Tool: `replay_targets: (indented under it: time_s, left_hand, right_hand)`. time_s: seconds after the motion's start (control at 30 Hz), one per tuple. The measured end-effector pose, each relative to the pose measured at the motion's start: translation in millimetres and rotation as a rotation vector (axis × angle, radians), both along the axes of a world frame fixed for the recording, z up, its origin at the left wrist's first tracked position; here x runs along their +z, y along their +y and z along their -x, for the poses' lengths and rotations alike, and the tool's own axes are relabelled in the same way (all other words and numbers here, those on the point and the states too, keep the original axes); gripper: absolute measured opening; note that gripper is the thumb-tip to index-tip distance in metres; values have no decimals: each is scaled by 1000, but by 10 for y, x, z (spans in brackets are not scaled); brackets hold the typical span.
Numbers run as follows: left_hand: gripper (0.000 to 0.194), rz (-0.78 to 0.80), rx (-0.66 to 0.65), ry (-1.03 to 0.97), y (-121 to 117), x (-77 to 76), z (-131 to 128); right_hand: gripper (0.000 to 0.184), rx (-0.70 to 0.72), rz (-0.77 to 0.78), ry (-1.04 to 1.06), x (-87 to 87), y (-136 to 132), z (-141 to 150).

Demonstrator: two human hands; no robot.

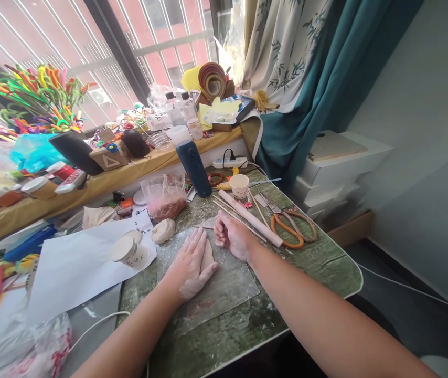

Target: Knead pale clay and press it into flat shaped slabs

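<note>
My left hand (193, 265), dusted white, lies flat with fingers stretched over a pale flattened piece of clay (208, 257). Only the clay's right part shows beside the hand. Under it is a clear plastic sheet (227, 299) with white smears. To the right, my right hand (232, 236) is closed around a thin stick-like tool (204, 227), whose tip points left toward my left fingertips. Its exact kind is hidden in my fist. A round lump of pale clay (163, 231) sits just beyond the sheet's left corner.
Beyond my right hand lie a pale rolling pin (251, 218), thin sticks, scissors (287, 215) with orange-brown handles and a paper cup (239, 186). A dark blue bottle (194, 165) stands at the back. White paper (70, 268) with stacked cups lies left; a crowded windowsill (161, 160) runs behind.
</note>
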State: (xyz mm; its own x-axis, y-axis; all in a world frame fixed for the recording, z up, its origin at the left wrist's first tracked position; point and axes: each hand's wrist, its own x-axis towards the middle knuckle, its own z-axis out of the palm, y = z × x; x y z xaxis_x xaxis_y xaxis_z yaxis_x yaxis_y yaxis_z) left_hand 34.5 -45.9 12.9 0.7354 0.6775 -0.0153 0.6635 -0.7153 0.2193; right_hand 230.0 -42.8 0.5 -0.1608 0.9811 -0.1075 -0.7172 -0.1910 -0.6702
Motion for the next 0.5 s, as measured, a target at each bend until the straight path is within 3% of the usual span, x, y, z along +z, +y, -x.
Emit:
replay_targets:
  time_s: [0.5]
  left_hand:
    - [86,39,-84,35,32,2,-7]
  right_hand:
    - [53,-97,-61,-172,-101,7,71]
